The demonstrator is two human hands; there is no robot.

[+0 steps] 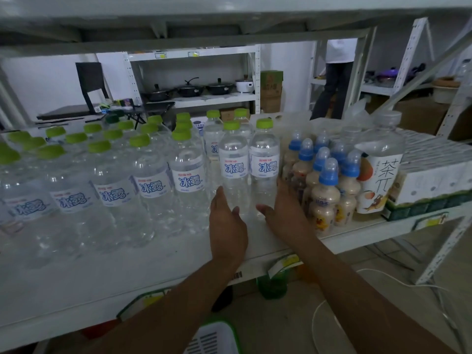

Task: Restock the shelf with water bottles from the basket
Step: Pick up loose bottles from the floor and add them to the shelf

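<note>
Several clear water bottles with green caps and blue-lettered labels stand in rows on the white shelf (143,267). Two of them stand side by side at the right end of the rows, the left bottle (233,164) and the right bottle (264,162). My left hand (227,226) reaches in with straight fingers at the base of the left bottle. My right hand (283,208) lies with straight fingers beside the base of the right bottle. Neither hand grips a bottle. A corner of the white and green basket (214,338) shows at the bottom edge, below the shelf.
Small milk-drink bottles with blue caps (324,190) crowd right of my right hand, then a tall tea bottle (380,164) and a carton stack (431,180). A person (334,80) stands behind the shelving. Pots (189,89) sit on a far rack. White cables (383,277) lie on the floor.
</note>
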